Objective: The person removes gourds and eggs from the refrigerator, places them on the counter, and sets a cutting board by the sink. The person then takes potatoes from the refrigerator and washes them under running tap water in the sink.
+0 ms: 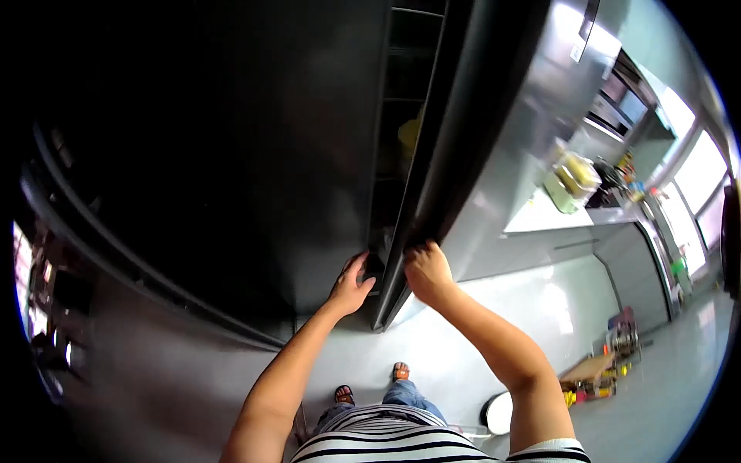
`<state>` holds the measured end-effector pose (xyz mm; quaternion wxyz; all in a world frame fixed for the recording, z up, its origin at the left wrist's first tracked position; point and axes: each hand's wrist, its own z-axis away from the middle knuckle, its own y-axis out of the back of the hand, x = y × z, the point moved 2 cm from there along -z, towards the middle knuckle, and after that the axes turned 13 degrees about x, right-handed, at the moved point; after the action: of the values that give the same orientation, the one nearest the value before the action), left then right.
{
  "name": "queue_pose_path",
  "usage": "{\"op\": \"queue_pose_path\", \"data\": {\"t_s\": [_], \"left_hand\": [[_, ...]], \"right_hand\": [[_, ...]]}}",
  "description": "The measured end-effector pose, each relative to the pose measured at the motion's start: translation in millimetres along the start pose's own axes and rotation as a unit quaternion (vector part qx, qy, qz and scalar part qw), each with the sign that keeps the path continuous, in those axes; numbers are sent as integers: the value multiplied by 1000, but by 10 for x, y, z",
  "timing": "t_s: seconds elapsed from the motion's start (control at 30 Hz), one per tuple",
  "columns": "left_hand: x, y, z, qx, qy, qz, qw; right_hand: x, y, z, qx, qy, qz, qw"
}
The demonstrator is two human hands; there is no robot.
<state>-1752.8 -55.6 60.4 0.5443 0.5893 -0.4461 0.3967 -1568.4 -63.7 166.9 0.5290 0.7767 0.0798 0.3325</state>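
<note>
A tall dark door (455, 147), which looks like a refrigerator or cabinet door, stands ajar in front of me. My right hand (428, 274) has its fingers curled around the lower part of this door's edge. My left hand (353, 287) is beside the narrow gap, near the lower edge of a broad dark panel (293, 162). Its thumb and fingers are apart, and nothing shows in them. Through the gap I see dark shelves (405, 99) and a blurred yellow item (409, 135). The right fingertips are partly hidden.
A counter (532, 216) on the right bears a green and yellow container (573, 181). On the floor at the lower right are a flat brown board (588, 368) and a round white object (500, 413). My sandalled feet (400, 371) stand on a pale shiny floor.
</note>
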Motion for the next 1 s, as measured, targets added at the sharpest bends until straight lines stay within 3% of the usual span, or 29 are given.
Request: {"op": "queue_pose_path", "data": {"t_s": [0.13, 0.2, 0.27, 0.37, 0.5, 0.67, 0.73, 0.77, 0.93, 1.0], "left_hand": [[406, -502, 60, -35, -191, -60, 979], [474, -861, 194, -151, -136, 26, 979], [500, -1207, 327, -242, -123, 66, 960], [419, -1635, 556, -286, -154, 80, 942], [616, -1989, 787, -356, -176, 91, 913], [812, -2095, 968, -425, -147, 74, 890], [647, -2130, 1015, -415, -173, 69, 891], [593, -2100, 1021, -419, -146, 54, 894], [496, -1909, 996, -398, -92, 25, 912], [476, -1867, 967, -385, -83, 29, 919]], "right_hand": [[-25, 388, 853, 67, -158, -133, 976], [-49, 431, 1222, 65, -263, -159, 949], [-61, 382, 1580, 143, -375, -217, 890], [-93, 391, 2103, 270, -464, -235, 810], [-1, 423, 2520, 222, -573, -232, 754], [52, 208, 2962, 289, -617, -225, 697], [86, 170, 3117, 303, -564, -154, 752], [129, 56, 3196, 317, -616, -226, 685], [351, -204, 3426, 290, -622, -177, 706], [303, -141, 3246, 315, -655, -186, 661]]}}
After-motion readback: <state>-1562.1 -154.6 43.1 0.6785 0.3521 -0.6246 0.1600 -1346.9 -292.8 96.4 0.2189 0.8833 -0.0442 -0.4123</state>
